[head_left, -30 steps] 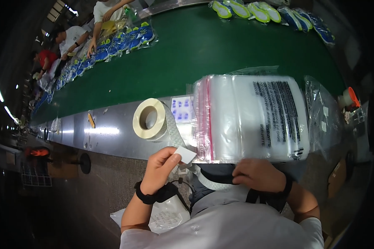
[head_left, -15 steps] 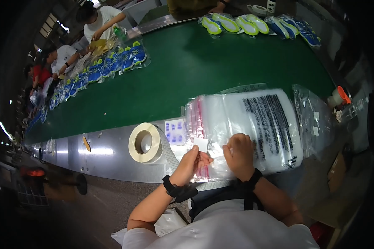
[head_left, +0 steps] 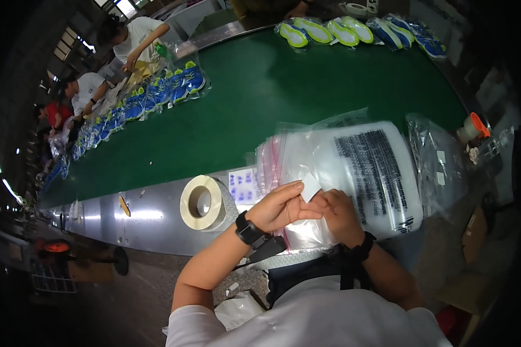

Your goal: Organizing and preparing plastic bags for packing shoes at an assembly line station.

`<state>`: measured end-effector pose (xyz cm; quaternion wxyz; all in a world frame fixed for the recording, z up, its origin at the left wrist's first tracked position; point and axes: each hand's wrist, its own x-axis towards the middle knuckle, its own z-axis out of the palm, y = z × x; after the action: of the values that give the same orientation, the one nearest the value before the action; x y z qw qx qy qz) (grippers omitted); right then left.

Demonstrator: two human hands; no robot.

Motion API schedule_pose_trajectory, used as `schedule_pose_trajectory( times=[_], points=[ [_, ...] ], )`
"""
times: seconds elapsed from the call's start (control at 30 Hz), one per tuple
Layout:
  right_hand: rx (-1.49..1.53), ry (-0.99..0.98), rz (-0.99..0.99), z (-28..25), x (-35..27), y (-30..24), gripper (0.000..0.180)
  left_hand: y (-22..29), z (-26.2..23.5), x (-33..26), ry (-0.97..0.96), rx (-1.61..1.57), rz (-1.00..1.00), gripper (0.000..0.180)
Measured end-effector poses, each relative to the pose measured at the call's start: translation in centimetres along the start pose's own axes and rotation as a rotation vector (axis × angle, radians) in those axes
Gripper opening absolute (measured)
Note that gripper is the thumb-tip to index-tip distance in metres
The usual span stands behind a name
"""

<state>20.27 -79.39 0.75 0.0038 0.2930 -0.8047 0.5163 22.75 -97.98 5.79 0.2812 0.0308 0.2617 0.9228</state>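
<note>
A small white sticker label (head_left: pixel 311 187) sits at the thumb tip of my left hand (head_left: pixel 281 208), pinched at its edge, with the other fingers stretched below it. My right hand (head_left: pixel 342 217) is closed, its fingertips bunched against the label's lower right corner; whether they grip it or something else is hidden. Under both hands lies a stack of clear plastic zip bags (head_left: pixel 309 150) with pink seal strips and black print. A roll of labels (head_left: pixel 204 203) stands just left of the bags, its strip running toward my left wrist.
A card with purple marks (head_left: pixel 244 186) lies beside the roll. Loose clear bags (head_left: pixel 434 168) and an orange-rimmed cup (head_left: pixel 476 128) are at the right. Bagged blue shoes (head_left: pixel 168 87) line the green table's (head_left: pixel 255 81) far left, near other people; more bagged shoes (head_left: pixel 344 32) lie at the back.
My left hand has moved right and slightly up with the label, meeting my right hand. The top bags have shifted, with corners lifted at the back.
</note>
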Motion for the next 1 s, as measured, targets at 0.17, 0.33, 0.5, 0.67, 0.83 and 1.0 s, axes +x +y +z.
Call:
schedule_pose_trajectory(
  times=[0.17, 0.33, 0.5, 0.67, 0.83, 1.0],
  points=[
    [0.563, 0.225, 0.319, -2.6, -0.6, 1.0, 0.014, -1.6, -4.9, 2.1, 0.287, 0.058, -0.114, 0.021],
    [0.28, -0.056, 0.0, -3.5, 0.1, -1.9, 0.019, -2.2, -1.7, 3.2, 0.54, 0.703, -0.136, 0.028],
    [-0.354, 0.028, -0.224, -2.9, -1.1, -5.5, 0.039, -1.1, -1.7, 2.4, 0.233, -0.064, -0.222, 0.047],
    [-0.239, 0.264, -0.163, -4.7, -1.1, -1.6, 0.019, 0.6, 3.6, -0.4, 0.19, 0.349, 0.037, 0.062],
    [0.987, 0.652, 0.43, -13.9, -2.3, 5.6, 0.035, 1.1, 5.4, -2.9, 0.226, 0.673, 0.246, 0.064],
    [1.218, 0.91, 0.682, -17.6, -2.4, 7.9, 0.033, -3.0, 2.7, -3.3, 0.352, 1.202, 0.067, 0.058]
  ],
)
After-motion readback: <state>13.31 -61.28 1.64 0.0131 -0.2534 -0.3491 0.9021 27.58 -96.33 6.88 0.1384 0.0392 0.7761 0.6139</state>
